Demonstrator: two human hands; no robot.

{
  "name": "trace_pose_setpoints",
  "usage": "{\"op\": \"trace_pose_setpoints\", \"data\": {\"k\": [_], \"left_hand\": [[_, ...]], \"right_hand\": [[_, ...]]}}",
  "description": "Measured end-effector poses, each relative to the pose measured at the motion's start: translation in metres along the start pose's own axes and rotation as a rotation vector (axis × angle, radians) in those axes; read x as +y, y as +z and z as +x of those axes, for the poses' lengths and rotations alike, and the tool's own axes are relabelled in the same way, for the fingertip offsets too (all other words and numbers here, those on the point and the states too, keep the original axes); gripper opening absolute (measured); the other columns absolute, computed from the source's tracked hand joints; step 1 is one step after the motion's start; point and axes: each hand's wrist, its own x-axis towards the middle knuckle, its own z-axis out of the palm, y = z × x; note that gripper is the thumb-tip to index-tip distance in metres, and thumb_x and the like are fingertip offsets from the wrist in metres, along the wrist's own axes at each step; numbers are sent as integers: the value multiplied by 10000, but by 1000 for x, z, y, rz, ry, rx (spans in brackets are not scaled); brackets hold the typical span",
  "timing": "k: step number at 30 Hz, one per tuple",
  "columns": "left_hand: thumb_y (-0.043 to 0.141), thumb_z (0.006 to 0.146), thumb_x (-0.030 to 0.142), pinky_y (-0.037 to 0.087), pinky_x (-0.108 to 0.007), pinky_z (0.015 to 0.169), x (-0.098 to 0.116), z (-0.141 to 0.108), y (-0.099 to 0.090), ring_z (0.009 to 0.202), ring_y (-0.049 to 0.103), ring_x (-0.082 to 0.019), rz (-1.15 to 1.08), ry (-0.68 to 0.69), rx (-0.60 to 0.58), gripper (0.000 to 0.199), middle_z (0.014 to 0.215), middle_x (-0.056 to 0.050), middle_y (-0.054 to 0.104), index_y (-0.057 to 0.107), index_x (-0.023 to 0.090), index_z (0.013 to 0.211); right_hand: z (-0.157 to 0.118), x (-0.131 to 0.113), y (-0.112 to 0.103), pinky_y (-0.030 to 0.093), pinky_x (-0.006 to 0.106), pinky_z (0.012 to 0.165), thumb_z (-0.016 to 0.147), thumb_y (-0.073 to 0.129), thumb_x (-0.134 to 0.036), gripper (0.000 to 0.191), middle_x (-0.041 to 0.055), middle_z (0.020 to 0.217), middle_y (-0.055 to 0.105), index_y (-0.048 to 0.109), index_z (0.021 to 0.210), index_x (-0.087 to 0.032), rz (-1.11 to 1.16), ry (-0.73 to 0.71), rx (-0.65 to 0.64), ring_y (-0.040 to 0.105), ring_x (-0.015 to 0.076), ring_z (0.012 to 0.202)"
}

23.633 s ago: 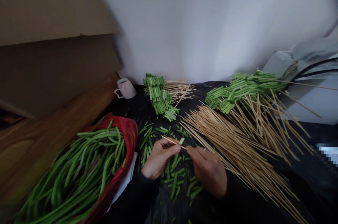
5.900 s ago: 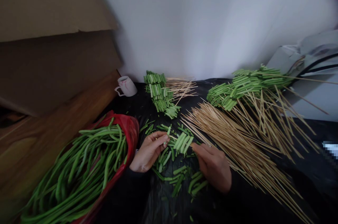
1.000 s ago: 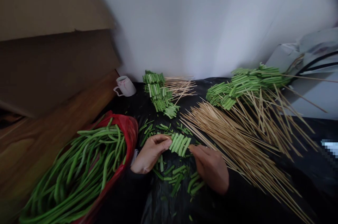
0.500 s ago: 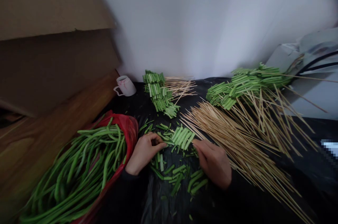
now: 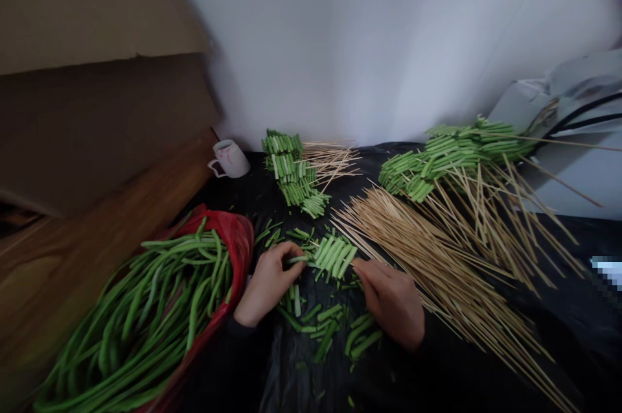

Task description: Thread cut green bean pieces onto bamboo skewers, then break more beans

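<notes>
Bean row (image 5: 334,256): short, pale-green pieces side by side, right of red bag (image 5: 239,236). Left hand (image 5: 269,278) pinches one cut piece (image 5: 296,259); right hand (image 5: 392,301) has fingers pressed together on the skewer, hidden by the grip. Bag's lower edge cut off.

The left hand (image 5: 267,280) is pinching a bean piece (image 5: 297,259) just beside a skewered row (image 5: 334,256), which the right hand (image 5: 392,301) is holding at its right end. To the right, sticks (image 5: 430,257) are lying heaped; to the left, a red bag (image 5: 237,236) is holding long beans (image 5: 114,330), and a mug (image 5: 233,159) is standing near the wall (image 5: 335,43)
</notes>
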Motion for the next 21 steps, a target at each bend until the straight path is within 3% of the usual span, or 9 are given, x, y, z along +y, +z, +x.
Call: {"op": "trace_pose_setpoints", "data": {"k": [6, 11, 13, 16, 21], "left_hand": [[687, 777, 374, 463, -275, 723, -6, 1, 6, 777, 638, -193, -254, -117, 94, 216, 831, -31, 723, 709, 185, 877], [713, 764, 353, 458, -303, 843, 2, 2, 6, 890, 654, -221, -262, -92, 169, 200, 912, -53, 746, 769, 197, 876], [721, 760, 347, 453, -309, 868, 6, 2, 5, 914, 653, -223, -311, -142, 188, 215, 940, -58, 753, 776, 196, 901], [720, 765, 371, 468, -293, 804, 10, 1, 4, 860, 645, -199, -528, -265, 129, 294, 928, -62, 760, 767, 183, 987], [778, 725, 331, 467, -223, 719, 17, 0, 2, 772, 611, -125, -973, -360, 9, 367, 901, -60, 746, 741, 162, 1049]], "right_hand": [[0, -1, 0, 401, 239, 689, 938, 421, -113, 243, 19, 738, 638, 647, 984, -190, -29, 18, -23, 609, 131, 719], [-1, -1, 0, 404, 235, 698, 930, 427, -105, 243, 19, 761, 649, 648, 978, -195, -10, 28, -27, 616, 129, 725], [-1, 0, 0, 401, 238, 695, 927, 432, -102, 240, 20, 764, 646, 647, 987, -190, -9, 20, -35, 617, 133, 729], [0, 0, 0, 395, 243, 677, 928, 431, -102, 238, 18, 750, 635, 647, 981, -186, -21, 19, -50, 610, 135, 714], [0, -2, 0, 406, 243, 681, 921, 438, -95, 242, 17, 755, 640, 650, 989, -189, -15, 14, -39, 616, 134, 716]]}}
